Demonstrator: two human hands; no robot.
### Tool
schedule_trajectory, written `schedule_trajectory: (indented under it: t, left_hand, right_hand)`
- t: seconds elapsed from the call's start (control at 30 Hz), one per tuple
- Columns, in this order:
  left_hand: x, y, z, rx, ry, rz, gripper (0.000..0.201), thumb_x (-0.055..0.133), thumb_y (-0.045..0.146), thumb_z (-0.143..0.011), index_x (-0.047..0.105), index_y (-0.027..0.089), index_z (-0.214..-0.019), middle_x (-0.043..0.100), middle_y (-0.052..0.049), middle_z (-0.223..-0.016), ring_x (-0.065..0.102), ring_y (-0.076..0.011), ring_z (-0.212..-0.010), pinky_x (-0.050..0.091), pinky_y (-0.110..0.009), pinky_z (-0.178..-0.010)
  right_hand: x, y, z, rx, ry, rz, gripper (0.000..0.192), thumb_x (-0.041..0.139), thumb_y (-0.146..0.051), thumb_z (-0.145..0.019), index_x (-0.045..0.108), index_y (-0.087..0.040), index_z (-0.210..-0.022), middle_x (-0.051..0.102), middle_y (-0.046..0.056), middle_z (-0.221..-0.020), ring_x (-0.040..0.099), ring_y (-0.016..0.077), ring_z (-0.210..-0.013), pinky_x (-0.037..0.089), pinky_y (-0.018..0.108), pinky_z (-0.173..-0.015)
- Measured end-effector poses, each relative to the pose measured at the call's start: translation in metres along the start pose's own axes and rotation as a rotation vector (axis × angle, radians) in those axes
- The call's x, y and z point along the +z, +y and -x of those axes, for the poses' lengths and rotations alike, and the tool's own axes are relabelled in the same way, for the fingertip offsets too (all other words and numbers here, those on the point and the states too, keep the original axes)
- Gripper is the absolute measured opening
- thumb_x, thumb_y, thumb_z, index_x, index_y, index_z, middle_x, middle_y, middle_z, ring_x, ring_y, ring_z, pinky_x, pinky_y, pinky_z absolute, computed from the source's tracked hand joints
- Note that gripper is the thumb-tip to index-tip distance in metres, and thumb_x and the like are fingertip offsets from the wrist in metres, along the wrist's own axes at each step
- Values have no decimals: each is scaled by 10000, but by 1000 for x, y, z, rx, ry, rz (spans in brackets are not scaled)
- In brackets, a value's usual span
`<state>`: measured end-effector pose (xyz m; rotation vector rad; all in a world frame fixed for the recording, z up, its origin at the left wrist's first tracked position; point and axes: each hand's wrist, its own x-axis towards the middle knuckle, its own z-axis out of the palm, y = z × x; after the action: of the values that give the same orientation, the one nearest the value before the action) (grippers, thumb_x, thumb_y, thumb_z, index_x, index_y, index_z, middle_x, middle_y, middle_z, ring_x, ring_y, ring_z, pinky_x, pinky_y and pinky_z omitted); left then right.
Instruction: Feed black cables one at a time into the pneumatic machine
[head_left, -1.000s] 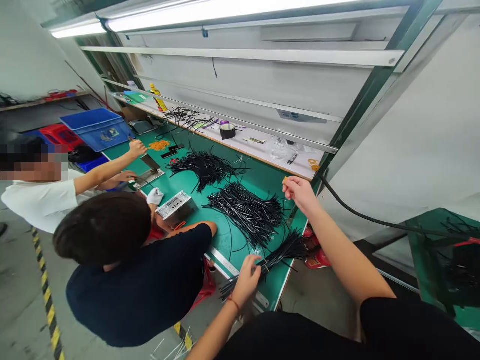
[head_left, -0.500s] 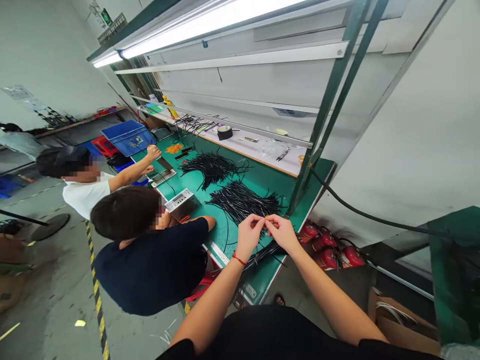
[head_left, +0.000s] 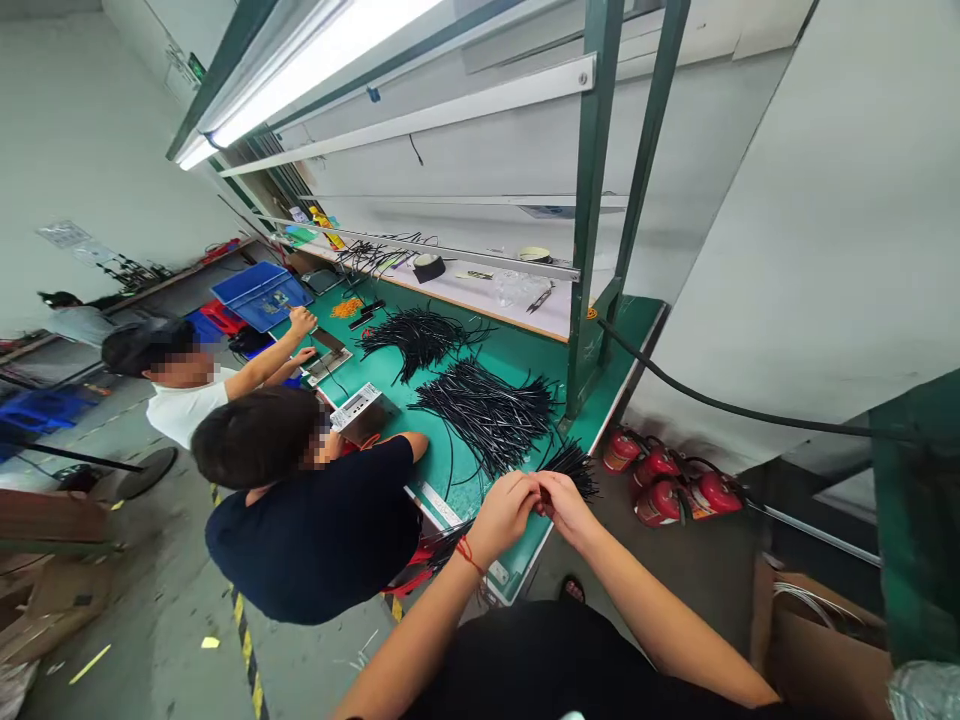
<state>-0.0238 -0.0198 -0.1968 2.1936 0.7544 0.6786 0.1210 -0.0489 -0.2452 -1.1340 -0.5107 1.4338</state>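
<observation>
My left hand (head_left: 506,510) and my right hand (head_left: 564,503) meet fingertip to fingertip at the near corner of the green table (head_left: 525,360). Both close around the middle of a bundle of black cables (head_left: 576,463). It lies across the table edge, and its ends fan out on either side of my hands. My fingers hide whatever small thing sits between them. A red cord circles my left wrist.
Two loose piles of black cables (head_left: 487,410) (head_left: 420,335) lie further along the table. A person in a dark shirt (head_left: 315,530) sits close on my left by a grey meter box (head_left: 360,405); another in white (head_left: 184,410) works beyond. A green post (head_left: 589,250), red fire extinguishers (head_left: 660,480) and a black hose (head_left: 750,415) are to the right.
My right hand came down from near the post and joined my left hand; both then sank onto the cable bundle. The view swung left and down.
</observation>
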Motion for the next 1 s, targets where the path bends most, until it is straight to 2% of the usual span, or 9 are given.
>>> schedule_trajectory:
  t: [0.1,0.2,0.27,0.5,0.63,0.73,0.83,0.9,1.0]
  left_hand:
    - [-3,0,-4,22,17,-27,201,528,258,-1040,659,228,-891,687,-62,-907,636,-222,-886,518,-354,-845]
    - [-15,-5,-34,22,71,-50,250,547,325,-1060,652,202,-869,677,-45,-856,636,-195,-819,530,-339,-779]
    - [-32,-8,-78,15,115,-64,267,606,384,-1055,666,178,-896,681,-32,-870,648,-185,-807,549,-351,-776]
    - [-83,9,-299,-42,222,-84,295,680,399,-1041,694,151,-1200,727,-80,-1125,723,-211,-924,632,-403,-819]
    - [-80,23,-346,-69,256,-98,332,705,384,-1025,688,161,-1269,711,-104,-1253,720,-256,-1052,629,-458,-903]
    - [-78,28,-340,-78,298,-88,334,697,377,-1028,682,182,-1298,677,-122,-1348,690,-278,-1152,597,-501,-985]
    - [-70,28,-296,-46,298,-32,341,664,395,-1042,670,194,-1318,639,-132,-1417,646,-297,-1238,549,-537,-1054]
    - [-53,25,-240,-12,211,31,310,643,407,-1047,694,182,-1254,671,-125,-1354,647,-289,-1224,533,-526,-1060]
    - [-10,13,-128,20,-79,147,263,704,450,-980,786,200,-994,766,-74,-1015,702,-230,-961,572,-382,-914]
  right_hand:
    - [-17,-4,-2,-53,128,-60,491,874,-650,-636,669,-209,-695,667,17,-609,574,153,-486,425,270,-455]
    - [-43,-11,1,-101,262,-109,498,882,-652,-609,707,-213,-767,729,52,-719,609,172,-535,454,289,-471]
    - [-62,-12,9,-123,341,-127,484,882,-638,-593,715,-219,-771,749,65,-769,604,172,-540,457,297,-468]
    - [-117,20,73,-113,576,-92,398,859,-604,-562,702,-242,-619,713,57,-676,522,165,-450,388,305,-412]
    - [-130,48,109,-82,685,-54,441,837,-646,-533,683,-235,-575,670,50,-608,490,155,-426,336,287,-408]
    - [-128,60,122,-62,703,-34,534,837,-708,-514,675,-207,-603,668,48,-616,473,132,-424,314,263,-421]
    - [-118,61,123,-49,635,-9,615,831,-765,-525,691,-181,-661,666,41,-640,444,105,-410,276,239,-424]
    - [-108,57,116,-53,543,25,634,830,-776,-554,714,-168,-690,653,35,-631,435,100,-411,263,233,-431]
    - [-94,45,99,-88,365,91,603,838,-751,-623,729,-162,-700,656,34,-642,465,110,-465,313,242,-474]
